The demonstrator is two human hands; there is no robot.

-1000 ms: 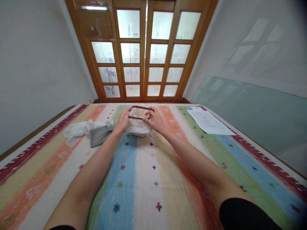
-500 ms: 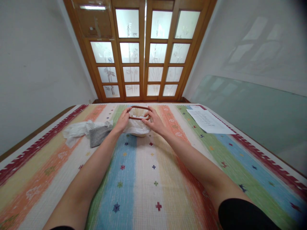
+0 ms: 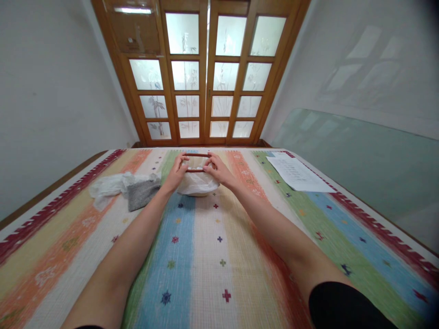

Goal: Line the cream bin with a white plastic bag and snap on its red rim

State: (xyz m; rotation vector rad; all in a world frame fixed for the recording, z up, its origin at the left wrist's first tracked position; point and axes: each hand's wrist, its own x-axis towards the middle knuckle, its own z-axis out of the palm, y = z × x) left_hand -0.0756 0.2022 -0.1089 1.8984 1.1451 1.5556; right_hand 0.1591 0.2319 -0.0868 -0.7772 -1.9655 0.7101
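Note:
Between my hands stands a small white cloth bag (image 3: 198,185) with two reddish-brown handle bars (image 3: 197,155) at its mouth. My left hand (image 3: 177,171) is closed on the left ends of the bars. Closed on their right ends is my right hand (image 3: 219,170), its thumb towards the near bar. The bars are held apart, so the bag's pale inside shows between them. Its rounded base rests on the striped tablecloth. The undersides of my fingers are partly hidden.
Left of the bag lie a grey folded cloth (image 3: 142,194) and a crumpled white translucent plastic bag (image 3: 111,185). Printed paper sheets (image 3: 300,172) lie at the right. A patterned tablecloth (image 3: 206,274) covers the table, with wooden glass-paned doors (image 3: 206,68) beyond.
My right hand has shifted slightly left and its fingers have moved along the bars. The bag's mouth has turned a little, and more of its white right side now shows.

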